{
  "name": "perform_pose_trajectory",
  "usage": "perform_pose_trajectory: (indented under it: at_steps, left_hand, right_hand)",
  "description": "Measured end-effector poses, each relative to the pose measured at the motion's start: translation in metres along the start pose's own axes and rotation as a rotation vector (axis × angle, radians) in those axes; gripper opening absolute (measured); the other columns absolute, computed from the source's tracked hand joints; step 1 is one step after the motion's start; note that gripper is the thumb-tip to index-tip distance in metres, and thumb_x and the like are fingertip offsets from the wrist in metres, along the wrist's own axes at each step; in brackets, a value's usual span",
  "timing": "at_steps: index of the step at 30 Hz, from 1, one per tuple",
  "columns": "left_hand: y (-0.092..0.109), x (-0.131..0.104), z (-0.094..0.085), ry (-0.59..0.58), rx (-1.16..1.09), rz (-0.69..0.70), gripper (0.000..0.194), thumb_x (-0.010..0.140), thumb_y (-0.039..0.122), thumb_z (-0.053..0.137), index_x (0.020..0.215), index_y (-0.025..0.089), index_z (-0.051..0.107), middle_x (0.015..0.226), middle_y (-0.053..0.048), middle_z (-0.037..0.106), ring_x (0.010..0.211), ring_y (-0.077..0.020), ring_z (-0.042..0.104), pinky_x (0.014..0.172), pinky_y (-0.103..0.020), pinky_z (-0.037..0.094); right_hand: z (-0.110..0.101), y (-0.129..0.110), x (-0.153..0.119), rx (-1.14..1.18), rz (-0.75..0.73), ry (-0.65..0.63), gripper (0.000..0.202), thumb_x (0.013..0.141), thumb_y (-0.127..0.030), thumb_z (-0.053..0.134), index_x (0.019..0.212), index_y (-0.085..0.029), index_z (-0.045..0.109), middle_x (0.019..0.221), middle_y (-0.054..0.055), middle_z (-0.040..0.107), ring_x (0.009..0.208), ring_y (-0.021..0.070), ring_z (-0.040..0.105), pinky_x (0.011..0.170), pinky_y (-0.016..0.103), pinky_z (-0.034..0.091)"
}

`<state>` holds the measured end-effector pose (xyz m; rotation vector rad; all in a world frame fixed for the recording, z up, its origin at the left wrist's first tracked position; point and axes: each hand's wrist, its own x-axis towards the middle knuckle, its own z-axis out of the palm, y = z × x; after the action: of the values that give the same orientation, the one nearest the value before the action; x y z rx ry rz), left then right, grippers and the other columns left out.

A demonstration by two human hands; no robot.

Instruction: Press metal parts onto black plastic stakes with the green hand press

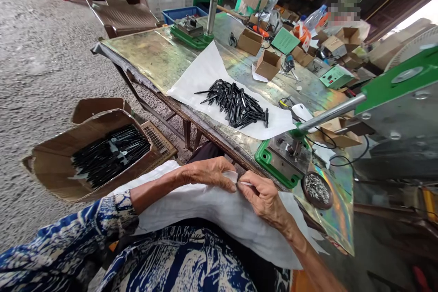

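A white cloth (pixel 191 205) is spread over my lap. My left hand (pixel 212 172) is closed, with a white folded edge showing between thumb and fingers; it looks like part of this cloth. Close beside it, my right hand (pixel 262 194) pinches another bit of white, likely the same cloth. The fingertips of both hands nearly meet in front of the table edge. Beyond them, a pile of slim black metal-looking pieces (pixel 236 102) lies on a white sheet (pixel 201 73) on the table.
A green-based press (pixel 277 159) stands close ahead on the right, beside a round dish of small silvery parts (pixel 317 190). Another green press (pixel 191 34) is farther back. On my left sits a cardboard box (pixel 51 164) of black pieces. Small cartons (pixel 268 65) crowd the table (pixel 137 50).
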<state>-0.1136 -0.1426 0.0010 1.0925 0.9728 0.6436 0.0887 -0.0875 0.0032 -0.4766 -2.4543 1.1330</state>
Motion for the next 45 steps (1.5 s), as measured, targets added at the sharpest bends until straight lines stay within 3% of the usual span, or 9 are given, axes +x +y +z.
perform_pose_trajectory:
  at_steps: [8,11,14,18,24,29,33,40,45]
  left_hand:
    - [0.001,0.008,0.003,0.012,0.252,0.019,0.012,0.069,0.021,0.058,0.06,0.016,0.052,0.054,0.004,0.044,0.051,-0.0085,0.039,0.045,-0.022,0.026]
    - [0.0,0.01,0.004,0.02,0.332,0.007,0.014,0.067,0.02,0.057,0.057,0.016,0.049,0.053,0.004,0.042,0.051,-0.0079,0.038,0.046,-0.021,0.024]
    - [-0.001,0.009,0.003,-0.011,0.269,0.037,0.014,0.066,0.018,0.056,0.055,0.015,0.046,0.052,0.005,0.04,0.051,-0.0066,0.036,0.047,-0.019,0.024]
    - [-0.004,0.003,0.007,-0.026,0.001,0.04,0.01,0.065,0.022,0.056,0.06,0.014,0.052,0.055,0.004,0.044,0.052,-0.0075,0.036,0.048,-0.021,0.026]
    - [-0.016,0.001,0.015,0.056,-0.344,-0.048,0.017,0.06,0.028,0.064,0.061,0.014,0.055,0.053,0.004,0.048,0.05,-0.0081,0.04,0.049,-0.023,0.028]
    - [-0.024,0.005,0.001,-0.034,-0.138,-0.03,0.028,0.07,0.038,0.066,0.069,0.013,0.054,0.057,0.005,0.046,0.054,-0.0069,0.038,0.05,-0.021,0.027]
    - [-0.022,0.011,-0.006,-0.106,0.047,-0.12,0.033,0.056,0.034,0.078,0.064,0.014,0.054,0.056,0.005,0.048,0.054,-0.0081,0.041,0.048,-0.022,0.028]
    - [-0.015,0.016,-0.003,-0.067,0.291,-0.141,0.015,0.061,0.018,0.067,0.056,0.014,0.054,0.05,0.007,0.043,0.051,-0.0072,0.037,0.049,-0.022,0.025]
    - [-0.026,0.019,-0.005,-0.109,0.287,-0.042,0.012,0.067,0.021,0.061,0.058,0.014,0.057,0.053,0.005,0.044,0.055,-0.0087,0.039,0.05,-0.022,0.026]
  right_hand:
    - [-0.003,0.01,0.001,0.244,0.427,-0.272,0.032,0.084,-0.04,0.059,0.066,-0.017,0.046,0.06,-0.004,0.035,0.056,0.0101,0.032,0.05,0.024,0.023]
    - [-0.003,0.013,0.002,0.344,0.467,-0.38,0.039,0.086,-0.042,0.056,0.062,-0.018,0.038,0.061,-0.004,0.027,0.056,0.0092,0.025,0.05,0.024,0.02]
    - [-0.002,0.011,0.002,0.268,0.312,-0.374,0.036,0.091,-0.035,0.05,0.062,-0.019,0.035,0.063,-0.003,0.027,0.058,0.0098,0.028,0.053,0.025,0.022]
    - [0.003,0.0,-0.004,-0.06,-0.074,-0.192,0.03,0.092,-0.017,0.042,0.064,-0.02,0.031,0.062,-0.003,0.031,0.055,0.01,0.032,0.053,0.027,0.023]
    - [0.011,-0.009,-0.012,-0.496,-0.369,-0.027,0.018,0.085,-0.005,0.036,0.079,-0.017,0.048,0.066,0.001,0.041,0.058,0.0154,0.037,0.054,0.028,0.028]
    - [0.014,0.013,-0.013,-0.25,-0.158,-0.07,0.018,0.088,-0.009,0.04,0.075,-0.018,0.048,0.067,0.0,0.043,0.058,0.013,0.04,0.053,0.026,0.029]
    - [0.011,0.017,-0.007,-0.005,0.08,-0.192,0.018,0.091,-0.019,0.046,0.075,-0.016,0.054,0.069,0.0,0.049,0.062,0.0117,0.046,0.058,0.024,0.032]
    - [0.006,0.01,0.006,0.192,0.46,-0.331,0.027,0.079,-0.03,0.056,0.061,-0.018,0.039,0.06,-0.005,0.03,0.055,0.0089,0.028,0.049,0.024,0.021]
    - [0.008,0.015,0.002,0.272,0.528,-0.473,0.031,0.083,-0.035,0.054,0.063,-0.019,0.036,0.062,-0.004,0.026,0.057,0.0098,0.024,0.05,0.026,0.017]
